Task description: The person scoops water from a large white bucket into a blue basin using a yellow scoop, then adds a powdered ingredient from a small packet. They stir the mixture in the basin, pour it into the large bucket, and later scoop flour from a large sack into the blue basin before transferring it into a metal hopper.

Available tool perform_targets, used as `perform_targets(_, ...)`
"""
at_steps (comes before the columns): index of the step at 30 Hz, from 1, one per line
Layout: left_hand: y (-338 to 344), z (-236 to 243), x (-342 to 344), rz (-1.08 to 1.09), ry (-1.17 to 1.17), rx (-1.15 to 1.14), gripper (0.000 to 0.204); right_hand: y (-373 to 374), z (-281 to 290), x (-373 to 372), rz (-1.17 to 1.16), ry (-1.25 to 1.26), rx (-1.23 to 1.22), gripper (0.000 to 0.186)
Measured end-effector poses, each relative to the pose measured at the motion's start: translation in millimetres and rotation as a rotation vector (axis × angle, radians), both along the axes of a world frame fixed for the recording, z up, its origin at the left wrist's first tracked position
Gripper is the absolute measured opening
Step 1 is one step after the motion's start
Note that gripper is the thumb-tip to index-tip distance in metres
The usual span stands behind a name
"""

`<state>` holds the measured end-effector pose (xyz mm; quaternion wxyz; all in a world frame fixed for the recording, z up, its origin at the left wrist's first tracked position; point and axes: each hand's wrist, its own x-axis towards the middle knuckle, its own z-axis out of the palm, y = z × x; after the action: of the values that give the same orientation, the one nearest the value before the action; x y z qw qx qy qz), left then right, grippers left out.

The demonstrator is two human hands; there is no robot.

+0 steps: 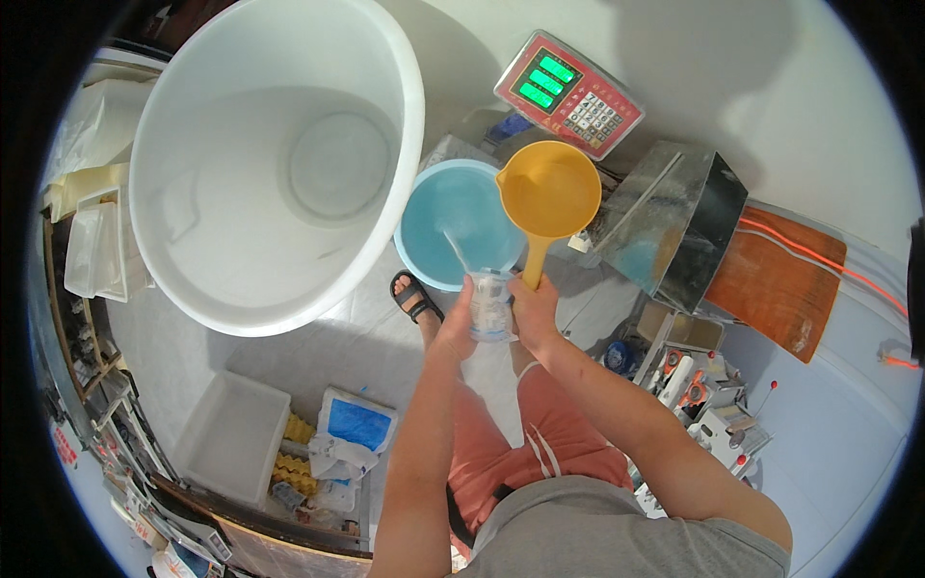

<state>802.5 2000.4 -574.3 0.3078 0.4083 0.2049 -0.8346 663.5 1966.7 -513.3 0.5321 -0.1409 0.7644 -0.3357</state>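
Observation:
My left hand (457, 326) is closed round the side of a clear plastic container (491, 310), which looks like a measuring cup or jug. A thin pale streak runs from its top over the light blue basin (424, 217); I cannot tell whether it is a stick or a liquid. My right hand (536, 306) grips the handle of a yellow water ladle (551, 188), close beside the clear container. The ladle's round bowl overlaps the basin's right side. The basin stands in front of my feet, and what it holds is hard to make out.
A large white tub (279, 313) stands at the left. A red scale (568, 91) with a lit green display is beyond the ladle. To the right are a metal box (646, 217) and an orange-brown board (780, 279). A white bin (231, 438) sits lower left.

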Motion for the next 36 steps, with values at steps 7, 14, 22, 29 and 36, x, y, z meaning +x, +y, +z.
perform_targets(7,7.3,-14.6,-7.9,-0.104,-0.123,-0.088,0.066,4.6,-13.7,0.2,0.028,0.059,-0.031,0.012)
perform_targets(14,2.1,1.7,-11.2,-0.116,-0.114,-0.137,0.048,2.8,-8.2,3.6,0.109,0.087,-0.073,0.015)
perform_targets(22,8.6,-8.9,-18.2,-0.090,-0.193,-0.113,0.050,1.3,-7.1,-4.4,0.078,0.123,-0.064,0.013)
perform_targets(29,15.7,-21.8,-20.4,-0.108,-0.247,-0.105,0.061,-1.5,5.9,0.1,0.055,0.059,-0.001,0.011)
perform_targets(36,23.3,-31.5,-17.7,-0.180,-0.312,-0.159,0.070,7.5,1.5,0.1,0.063,0.041,-0.034,0.011)
